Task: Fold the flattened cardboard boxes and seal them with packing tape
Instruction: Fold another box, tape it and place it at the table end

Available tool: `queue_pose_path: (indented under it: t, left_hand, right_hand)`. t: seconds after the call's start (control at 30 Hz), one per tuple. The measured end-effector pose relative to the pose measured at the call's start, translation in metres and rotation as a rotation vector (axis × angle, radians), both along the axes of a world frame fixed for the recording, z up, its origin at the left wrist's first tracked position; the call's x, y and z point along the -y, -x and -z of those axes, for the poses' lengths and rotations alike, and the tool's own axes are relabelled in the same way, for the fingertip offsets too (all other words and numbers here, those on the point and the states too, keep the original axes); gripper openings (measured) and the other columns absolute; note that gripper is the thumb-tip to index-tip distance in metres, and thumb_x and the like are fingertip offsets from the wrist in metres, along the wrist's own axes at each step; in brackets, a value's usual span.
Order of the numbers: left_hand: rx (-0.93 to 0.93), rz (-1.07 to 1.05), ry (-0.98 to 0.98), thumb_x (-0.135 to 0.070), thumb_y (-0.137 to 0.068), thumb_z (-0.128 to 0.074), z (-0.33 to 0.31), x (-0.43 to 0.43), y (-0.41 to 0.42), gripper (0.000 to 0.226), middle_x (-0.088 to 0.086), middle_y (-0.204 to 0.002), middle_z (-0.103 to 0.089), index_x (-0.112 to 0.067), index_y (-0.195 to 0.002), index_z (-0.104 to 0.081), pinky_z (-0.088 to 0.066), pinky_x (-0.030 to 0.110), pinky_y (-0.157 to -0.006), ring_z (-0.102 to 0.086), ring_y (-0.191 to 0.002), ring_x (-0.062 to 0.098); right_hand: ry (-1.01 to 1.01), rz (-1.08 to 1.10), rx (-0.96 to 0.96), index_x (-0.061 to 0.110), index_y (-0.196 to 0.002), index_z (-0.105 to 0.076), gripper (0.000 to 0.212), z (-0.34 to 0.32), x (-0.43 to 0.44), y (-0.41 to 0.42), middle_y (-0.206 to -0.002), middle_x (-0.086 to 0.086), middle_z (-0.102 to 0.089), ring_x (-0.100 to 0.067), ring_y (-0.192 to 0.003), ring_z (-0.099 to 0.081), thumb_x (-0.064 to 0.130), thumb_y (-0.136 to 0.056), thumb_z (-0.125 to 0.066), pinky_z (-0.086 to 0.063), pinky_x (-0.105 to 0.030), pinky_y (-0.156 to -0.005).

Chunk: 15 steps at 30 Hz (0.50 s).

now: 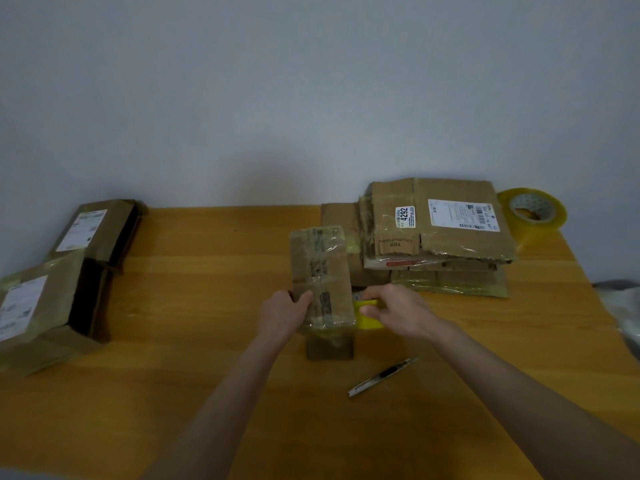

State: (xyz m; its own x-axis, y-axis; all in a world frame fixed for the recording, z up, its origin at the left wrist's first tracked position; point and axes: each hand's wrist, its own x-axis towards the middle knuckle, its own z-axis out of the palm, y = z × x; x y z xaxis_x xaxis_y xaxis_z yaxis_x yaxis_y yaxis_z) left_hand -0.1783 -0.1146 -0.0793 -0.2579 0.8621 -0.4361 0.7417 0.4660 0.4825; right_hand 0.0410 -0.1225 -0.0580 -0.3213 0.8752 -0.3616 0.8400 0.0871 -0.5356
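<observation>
A small folded cardboard box (320,275), covered in old clear tape, stands on the wooden table (214,306) in the middle. My left hand (285,313) grips its near left edge, thumb on top. My right hand (398,311) holds a yellow roll of packing tape (371,318) against the box's right side. A stack of flattened cardboard boxes (440,237) lies just behind and to the right.
A second, larger roll of clear yellowish tape (533,211) stands at the back right corner. A utility knife (382,375) lies on the table near my right forearm. Two folded boxes (69,271) with white labels sit at the left edge.
</observation>
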Motion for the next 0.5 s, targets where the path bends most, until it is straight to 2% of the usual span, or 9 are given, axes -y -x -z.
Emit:
queue_pose_path:
  t: [0.13, 0.2, 0.27, 0.4, 0.5]
  left_hand:
    - [0.024, 0.005, 0.027, -0.047, -0.093, -0.051, -0.002, 0.005, 0.0, 0.045, 0.01, -0.096, -0.067, -0.004, -0.098, -0.062, -0.056, 0.042, -0.08, -0.065, -0.088, 0.027]
    - [-0.009, 0.022, -0.021, -0.047, -0.094, -0.051, -0.008, 0.001, -0.002, 0.047, 0.009, -0.102, -0.066, -0.005, -0.112, -0.06, -0.056, 0.036, -0.076, -0.064, -0.089, 0.023]
    - [-0.01, 0.018, -0.104, -0.045, -0.094, -0.052, -0.016, 0.0, -0.006, 0.049, 0.008, -0.113, -0.064, -0.009, -0.128, -0.051, -0.052, 0.031, -0.074, -0.063, -0.098, 0.024]
    - [-0.107, 0.04, -0.342, -0.035, -0.095, -0.055, -0.022, -0.003, -0.014, 0.048, 0.006, -0.124, -0.061, -0.019, -0.138, -0.041, -0.049, 0.036, -0.085, -0.057, -0.11, 0.026]
    - [-0.261, 0.229, -0.698, -0.019, -0.094, -0.053, -0.019, 0.014, -0.018, 0.035, 0.007, -0.131, -0.055, -0.013, -0.128, -0.057, -0.045, 0.035, -0.094, -0.05, -0.117, 0.027]
  right_hand:
    - [0.069, -0.007, -0.044, 0.021, -0.13, -0.057, 0.036, 0.0, 0.002, 0.0, -0.133, -0.002, -0.058, -0.02, -0.12, -0.054, 0.036, -0.097, -0.053, -0.045, -0.044, -0.1]
    - [0.053, 0.002, -0.011, 0.021, -0.13, -0.057, 0.036, -0.001, -0.002, 0.004, -0.128, -0.003, -0.061, -0.021, -0.117, -0.056, 0.038, -0.098, -0.051, -0.046, -0.043, -0.098]
    - [0.027, 0.023, 0.034, 0.023, -0.126, -0.058, 0.034, -0.002, -0.007, 0.009, -0.119, -0.003, -0.064, -0.022, -0.111, -0.058, 0.039, -0.098, -0.05, -0.048, -0.042, -0.094]
    - [0.031, 0.086, 0.014, 0.024, -0.121, -0.061, 0.031, 0.0, -0.015, 0.016, -0.116, -0.001, -0.065, -0.02, -0.105, -0.059, 0.041, -0.097, -0.051, -0.05, -0.042, -0.091]
    - [0.035, 0.108, 0.007, 0.024, -0.122, -0.061, 0.033, 0.003, -0.016, 0.018, -0.116, -0.001, -0.065, -0.021, -0.105, -0.06, 0.042, -0.096, -0.052, -0.05, -0.041, -0.09]
